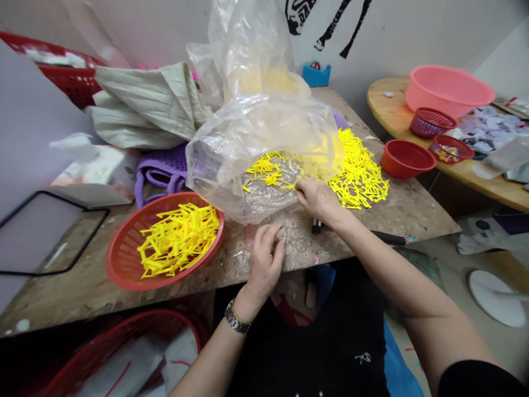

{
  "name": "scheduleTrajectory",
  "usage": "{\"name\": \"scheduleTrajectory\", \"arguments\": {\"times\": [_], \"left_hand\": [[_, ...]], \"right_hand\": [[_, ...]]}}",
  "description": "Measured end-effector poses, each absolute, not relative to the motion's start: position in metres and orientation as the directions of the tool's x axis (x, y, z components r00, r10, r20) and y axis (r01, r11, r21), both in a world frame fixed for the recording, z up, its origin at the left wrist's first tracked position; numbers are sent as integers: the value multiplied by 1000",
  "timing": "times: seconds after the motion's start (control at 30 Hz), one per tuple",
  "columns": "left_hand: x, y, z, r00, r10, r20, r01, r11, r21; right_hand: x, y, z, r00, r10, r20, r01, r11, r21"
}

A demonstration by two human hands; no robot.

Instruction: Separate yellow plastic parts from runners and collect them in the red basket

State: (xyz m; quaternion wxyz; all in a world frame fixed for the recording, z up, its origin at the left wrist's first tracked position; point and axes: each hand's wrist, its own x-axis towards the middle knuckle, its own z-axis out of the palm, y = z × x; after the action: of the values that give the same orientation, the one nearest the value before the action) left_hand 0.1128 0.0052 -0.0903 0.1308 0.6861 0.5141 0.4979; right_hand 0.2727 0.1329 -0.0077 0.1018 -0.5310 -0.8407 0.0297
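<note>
My right hand (pixel 316 199) is at the mouth of a clear plastic bag (pixel 219 160), its fingers closed on a small yellow plastic stick (pixel 291 186). More loose yellow sticks (pixel 270 170) lie in the bag's opening, left of those fingers. My left hand (pixel 266 256) rests at the table's front edge, just below the bag, with thumb and fingers apart and nothing visible between them. A large heap of yellow sticks (pixel 359 176) spreads on the table right of the bag. To the left, an orange-red basket (pixel 124 275) holds a pile of the same sticks.
Behind the basket are a tissue box (pixel 99 176), a purple woven basket (pixel 165 162) and folded pale cloth (pixel 144 99). A blue tape dispenser (pixel 316 76) stands at the back. The round table (pixel 380 99) at right bears a pink basin (pixel 448 91). Below left is a red basket (pixel 78 353).
</note>
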Motion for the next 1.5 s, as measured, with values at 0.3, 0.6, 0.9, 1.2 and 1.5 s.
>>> {"name": "scheduleTrajectory", "arguments": {"times": [0.3, 0.6, 0.9, 1.2, 1.5], "left_hand": [[116, 8, -76, 46, 850, 525, 583, -450, 676], [112, 8, -80, -12, 946, 325, 404, -293, 867], [112, 11, -83, -101, 978, 180, 169, -162, 972], [111, 11, -89, -100, 980, 174, 162, -157, 974], [112, 11, -85, -140, 981, 132, 66, -124, 990]], "right_hand": [[282, 63, 7, -739, 673, -28, 672, 733, -102], [282, 92, -2, -685, 727, 58, 659, 650, -379], [258, 184, -28, -352, 933, 76, 893, 359, -270], [223, 206, -41, -278, 960, -12, 945, 271, -183], [247, 174, -26, -365, 924, 111, 871, 381, -311]]}}
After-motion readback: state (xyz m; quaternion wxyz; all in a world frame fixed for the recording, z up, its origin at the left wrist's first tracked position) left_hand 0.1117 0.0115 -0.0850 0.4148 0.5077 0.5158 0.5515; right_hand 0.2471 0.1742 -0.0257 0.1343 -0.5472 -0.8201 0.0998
